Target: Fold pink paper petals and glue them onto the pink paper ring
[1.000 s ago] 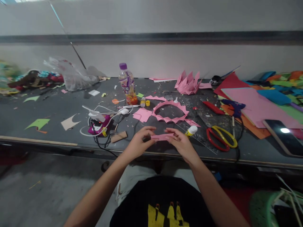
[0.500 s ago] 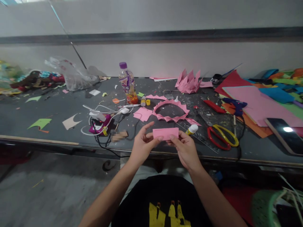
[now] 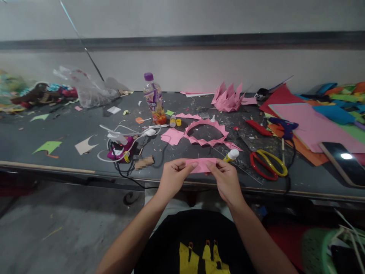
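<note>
A small pink rectangle of folded paper (image 3: 201, 166) is stretched level between both hands above the table's front edge. My left hand (image 3: 174, 177) pinches its left end, thumb on the near face and fingers behind. At the other end my right hand (image 3: 226, 179) grips it the same way. Just beyond lies a pink ring of pointed folded paper (image 3: 205, 142). Left of the ring are loose pink paper squares (image 3: 172, 136). A glue stick with a white cap (image 3: 231, 155) rests near my right hand's fingers, beside a clear ruler (image 3: 251, 173).
Red-and-yellow scissors (image 3: 268, 164), a blue glue gun (image 3: 283, 126) and a phone (image 3: 343, 163) lie to the right. Coloured paper sheets (image 3: 316, 123) are beyond. To the left are a purple power adapter (image 3: 121, 149) with cables and a drink bottle (image 3: 154, 99). A spiky pink paper piece (image 3: 227, 98) stands behind.
The left fingers, spread earlier, have closed in behind the paper. Both thumbs now press on its near face, and the paper sits slightly lower.
</note>
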Motion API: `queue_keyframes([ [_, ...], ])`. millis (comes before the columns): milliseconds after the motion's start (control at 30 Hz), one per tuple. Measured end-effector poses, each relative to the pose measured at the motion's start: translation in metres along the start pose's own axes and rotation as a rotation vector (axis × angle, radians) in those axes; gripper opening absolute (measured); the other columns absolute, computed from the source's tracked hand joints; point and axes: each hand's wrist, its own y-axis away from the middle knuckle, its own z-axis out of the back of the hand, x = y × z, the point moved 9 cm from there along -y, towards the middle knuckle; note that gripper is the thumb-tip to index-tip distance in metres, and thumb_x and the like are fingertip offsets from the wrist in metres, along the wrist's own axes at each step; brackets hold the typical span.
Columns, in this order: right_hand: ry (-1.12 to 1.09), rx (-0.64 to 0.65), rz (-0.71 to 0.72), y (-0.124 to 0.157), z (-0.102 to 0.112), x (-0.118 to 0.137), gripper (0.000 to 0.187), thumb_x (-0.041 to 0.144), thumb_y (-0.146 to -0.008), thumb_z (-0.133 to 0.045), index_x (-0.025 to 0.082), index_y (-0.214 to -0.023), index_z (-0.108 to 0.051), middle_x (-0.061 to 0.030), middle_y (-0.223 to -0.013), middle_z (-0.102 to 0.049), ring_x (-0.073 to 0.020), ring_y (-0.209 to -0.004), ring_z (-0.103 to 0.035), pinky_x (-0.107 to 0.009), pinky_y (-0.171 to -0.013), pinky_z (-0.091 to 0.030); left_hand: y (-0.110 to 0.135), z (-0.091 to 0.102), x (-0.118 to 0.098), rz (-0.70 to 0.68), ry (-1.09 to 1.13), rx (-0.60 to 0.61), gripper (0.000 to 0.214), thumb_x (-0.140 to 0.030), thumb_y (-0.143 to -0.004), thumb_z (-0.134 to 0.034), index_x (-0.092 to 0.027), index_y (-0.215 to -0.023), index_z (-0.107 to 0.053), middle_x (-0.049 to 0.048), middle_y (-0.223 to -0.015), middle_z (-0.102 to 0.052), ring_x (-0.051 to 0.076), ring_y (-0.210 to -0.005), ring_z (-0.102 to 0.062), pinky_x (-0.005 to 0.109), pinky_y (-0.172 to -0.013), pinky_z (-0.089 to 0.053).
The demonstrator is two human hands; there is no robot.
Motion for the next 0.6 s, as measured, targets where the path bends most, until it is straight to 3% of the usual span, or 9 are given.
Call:
queue_keyframes([
  [167, 0.012, -0.005, 0.005, 0.001, 0.002, -0.003, 0.023, 0.038, -0.066, -0.074, 0.018, -0.076, -0.072, -0.0003, -0.061, -0.065, -0.0138, -0.056, -0.056, -0.026, -0.054, -0.049, 0.0, -0.002, 0.007, 0.02, 0.0, 0.01, 0.031, -0.045, -0.062, -0.073, -0.015, -0.062, -0.067, -0.0016, -0.054, -0.058, 0.012, -0.057, -0.054, 0.022, -0.054, -0.042],
  [333, 0.127, 0.016, 0.059, -0.007, 0.001, -0.002, 0.022, 0.039, -0.072, -0.066, 0.017, -0.071, -0.069, 0.0004, -0.061, -0.062, -0.0129, -0.057, -0.053, -0.024, -0.055, -0.044, -0.008, 0.001, 0.008, -0.023, -0.092, 0.05, 0.029, -0.043, -0.07, -0.067, -0.014, -0.069, -0.068, -0.0004, -0.06, -0.061, 0.011, -0.056, -0.051, 0.021, -0.054, -0.041],
  [400, 0.292, 0.042, 0.115, -0.018, -0.003, 0.001, 0.022, 0.037, -0.076, -0.061, 0.017, -0.068, -0.066, 0.0015, -0.058, -0.058, -0.0124, -0.056, -0.05, -0.024, -0.054, -0.041, -0.019, 0.003, 0.006, -0.062, -0.252, 0.1, 0.026, -0.039, -0.074, -0.062, -0.014, -0.074, -0.069, -0.0005, -0.061, -0.06, 0.011, -0.056, -0.051, 0.021, -0.054, -0.039],
  [500, 0.685, 0.072, 0.209, -0.04, -0.015, 0.005, 0.019, 0.028, -0.075, -0.057, 0.018, -0.059, -0.057, 0.0035, -0.052, -0.049, -0.0117, -0.053, -0.043, -0.024, -0.054, -0.034, -0.039, 0.004, -0.001, -0.198, -0.7, 0.148, 0.02, -0.03, -0.077, -0.057, -0.015, -0.066, -0.067, 0.002, -0.065, -0.062, 0.014, -0.063, -0.054, 0.023, -0.059, -0.039],
  [600, 0.985, 0.098, 0.222, -0.061, -0.03, 0.004, 0.017, 0.02, -0.07, -0.059, 0.019, -0.054, -0.052, 0.0023, -0.055, -0.049, -0.0127, -0.057, -0.042, -0.025, -0.056, -0.031, -0.053, -0.004, -0.006, -0.303, -1.066, 0.185, 0.016, -0.022, -0.075, -0.057, -0.015, -0.063, -0.066, 0.0057, -0.069, -0.064, 0.018, -0.069, -0.056, 0.027, -0.062, -0.039],
])
